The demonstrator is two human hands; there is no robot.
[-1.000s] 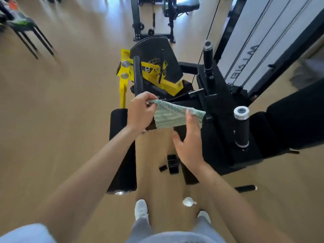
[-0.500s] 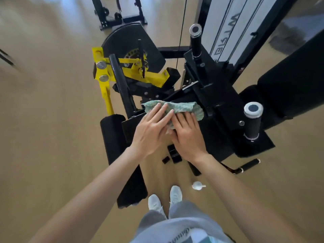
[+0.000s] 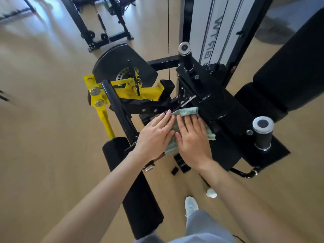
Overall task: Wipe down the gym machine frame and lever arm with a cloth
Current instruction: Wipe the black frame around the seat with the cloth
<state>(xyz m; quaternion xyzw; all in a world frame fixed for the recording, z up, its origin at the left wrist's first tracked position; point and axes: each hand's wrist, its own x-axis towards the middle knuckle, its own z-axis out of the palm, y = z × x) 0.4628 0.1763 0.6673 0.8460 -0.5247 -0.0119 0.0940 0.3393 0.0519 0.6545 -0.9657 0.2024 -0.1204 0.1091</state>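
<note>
We are pressing the cloth (image 3: 187,111) flat on the black frame (image 3: 226,111) with both hands.

Just left of our left hand (image 3: 154,137) the black lever arm (image 3: 117,106) is running down toward its pad, not yet touched. That hand is lying flat with straight fingers on the cloth's left edge. The green-and-white cloth is showing between the hands and past the fingertips. Our right hand (image 3: 192,142) is spreading wide over its middle, and bare glossy frame is lying just right of it. We are judging the cloth soft, light and limp, likely to bunch, so palm pressure on its middle should be driving it, with a pinch at the far folded edge when lifting. The painted steel looks stiff and slick, and the lever arm may swing, so we are planning to steady it while wiping.
</note>
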